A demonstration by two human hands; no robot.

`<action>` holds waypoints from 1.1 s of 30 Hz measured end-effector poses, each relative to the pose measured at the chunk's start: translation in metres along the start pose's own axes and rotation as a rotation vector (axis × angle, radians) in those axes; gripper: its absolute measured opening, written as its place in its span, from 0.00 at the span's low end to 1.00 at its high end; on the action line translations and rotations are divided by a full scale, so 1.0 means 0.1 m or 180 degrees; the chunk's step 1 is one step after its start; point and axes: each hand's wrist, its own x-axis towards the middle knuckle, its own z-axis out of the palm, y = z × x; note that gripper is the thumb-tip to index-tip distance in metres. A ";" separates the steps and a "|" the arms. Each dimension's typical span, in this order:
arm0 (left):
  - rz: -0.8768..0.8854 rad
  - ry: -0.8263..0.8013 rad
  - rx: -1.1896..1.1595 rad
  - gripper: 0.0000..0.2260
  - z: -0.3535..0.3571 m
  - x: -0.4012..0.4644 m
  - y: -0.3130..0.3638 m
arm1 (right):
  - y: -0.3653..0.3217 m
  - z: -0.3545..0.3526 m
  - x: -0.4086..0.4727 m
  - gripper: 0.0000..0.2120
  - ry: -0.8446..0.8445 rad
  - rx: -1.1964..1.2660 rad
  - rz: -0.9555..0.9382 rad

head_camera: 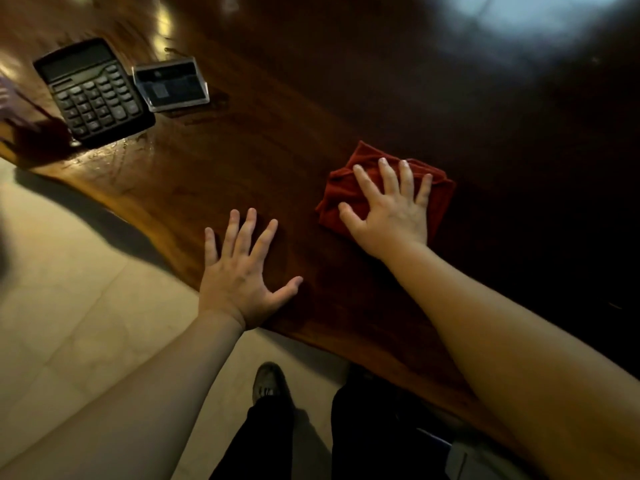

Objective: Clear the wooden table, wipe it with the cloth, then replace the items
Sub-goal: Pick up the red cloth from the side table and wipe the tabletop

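A folded red cloth (440, 199) lies on the dark wooden table (277, 150). My right hand (391, 206) presses flat on top of the cloth with fingers spread. Flat on the bare wood near the table's front edge rests my left hand (242, 271), fingers apart, holding nothing. A black calculator (93, 91) sits at the far left of the table. Beside it on the right stands a clear plastic card holder (171, 84).
A dark blurred object (38, 136) sits at the left edge by the calculator. The table's curved front edge runs diagonally from left to lower right. Below it is pale tiled floor (69, 306), with my dark trousers and one shoe (268, 382).
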 end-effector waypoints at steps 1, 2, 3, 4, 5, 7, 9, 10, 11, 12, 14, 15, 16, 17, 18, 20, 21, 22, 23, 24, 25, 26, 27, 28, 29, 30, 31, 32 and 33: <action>0.0001 -0.0005 -0.0011 0.42 0.00 -0.01 0.00 | -0.12 0.02 -0.07 0.39 0.0017 0.0006 -0.0064; 0.0003 -0.0009 -0.0022 0.41 -0.01 -0.01 -0.01 | -0.23 0.04 -0.16 0.38 0.0045 0.0019 -0.0141; 0.0003 -0.0011 -0.0038 0.40 -0.01 -0.01 -0.01 | -0.33 0.07 -0.27 0.38 0.0080 0.0036 -0.0238; 0.0009 -0.0009 -0.0052 0.40 -0.02 -0.02 -0.01 | -0.42 0.10 -0.39 0.38 0.0118 0.0062 -0.0353; 0.0027 -0.0023 -0.0052 0.40 -0.03 -0.02 -0.01 | -0.49 0.13 -0.53 0.37 0.0150 0.0093 -0.0465; 0.0114 -0.0091 -0.0004 0.42 -0.04 -0.02 -0.02 | -0.55 0.21 -0.79 0.36 0.0189 0.0172 -0.0619; 0.0256 -0.0179 0.0060 0.45 -0.06 -0.03 -0.04 | -0.51 0.26 -1.01 0.34 0.0178 0.0251 -0.0666; 0.0328 -0.0205 0.0074 0.46 -0.06 -0.04 -0.04 | -0.46 0.29 -1.12 0.34 0.0165 0.0277 -0.0684; 0.0375 -0.0205 0.0064 0.45 -0.06 -0.04 -0.06 | -0.40 0.31 -1.22 0.33 0.0147 0.0286 -0.0709; 0.0390 -0.0176 0.0030 0.43 -0.06 -0.05 -0.06 | -0.34 0.32 -1.31 0.33 0.0122 0.0278 -0.0746; 0.0348 -0.0103 -0.0034 0.39 -0.05 -0.05 -0.06 | -0.17 0.35 -1.51 0.34 0.0047 0.0221 -0.0814; 0.0310 -0.0078 -0.0030 0.37 -0.04 -0.04 -0.05 | -0.07 0.36 -1.60 0.35 0.0004 0.0181 -0.0824; 0.0272 -0.0066 -0.0004 0.37 -0.02 -0.04 -0.04 | 0.04 0.37 -1.69 0.35 -0.0034 0.0143 -0.0801; 0.0237 -0.0063 0.0027 0.37 -0.01 -0.04 -0.03 | 0.16 0.38 -1.78 0.36 -0.0062 0.0109 -0.0751; 0.0212 -0.0056 0.0034 0.37 -0.01 -0.03 -0.03 | 0.28 0.38 -1.86 0.36 -0.0090 0.0086 -0.0680; 0.0165 -0.0017 0.0005 0.38 0.01 -0.02 -0.04 | 0.52 0.36 -1.99 0.36 -0.0121 0.0073 -0.0519; 0.0153 0.0005 -0.0013 0.38 0.01 -0.02 -0.03 | 0.64 0.35 -2.05 0.36 -0.0129 0.0066 -0.0421; 0.0158 0.0029 -0.0020 0.38 0.02 -0.02 -0.03 | 0.75 0.32 -2.08 0.36 -0.0133 0.0073 -0.0307; 0.0157 0.0043 -0.0020 0.38 0.02 -0.02 -0.04 | 0.85 0.29 -2.08 0.36 -0.0131 0.0114 -0.0183; 0.0153 0.0061 -0.0026 0.38 0.03 -0.01 -0.03 | 0.94 0.26 -2.07 0.36 -0.0124 0.0170 -0.0066; 0.0155 0.0077 -0.0032 0.37 0.03 0.00 -0.03 | 1.01 0.23 -2.04 0.36 -0.0107 0.0208 0.0033; 0.0118 0.0078 -0.0049 0.37 0.05 -0.02 -0.07 | 1.05 0.21 -1.98 0.36 -0.0110 0.0226 0.0094; 0.0126 0.0095 -0.0050 0.37 0.04 0.00 -0.05 | 1.10 0.18 -1.92 0.36 -0.0092 0.0247 0.0202; 0.0145 0.0108 -0.0043 0.37 0.05 0.00 -0.03 | 1.15 0.15 -1.86 0.36 -0.0068 0.0256 0.0326; 0.0144 0.0124 -0.0044 0.37 0.05 0.00 -0.03 | 1.18 0.12 -1.77 0.36 -0.0059 0.0257 0.0448; 0.0148 0.0141 -0.0038 0.37 0.04 0.01 -0.02 | 1.20 0.10 -1.66 0.36 -0.0046 0.0255 0.0577; 0.0148 0.0160 -0.0036 0.37 0.05 0.01 -0.02 | 1.22 0.08 -1.54 0.37 -0.0029 0.0244 0.0704; 0.0142 0.0179 -0.0041 0.37 0.05 0.00 -0.02 | 1.24 0.06 -1.40 0.37 -0.0010 0.0211 0.0797; 0.0141 0.0195 -0.0050 0.37 0.06 0.00 -0.03 | 1.25 0.04 -1.26 0.38 0.0009 0.0166 0.0857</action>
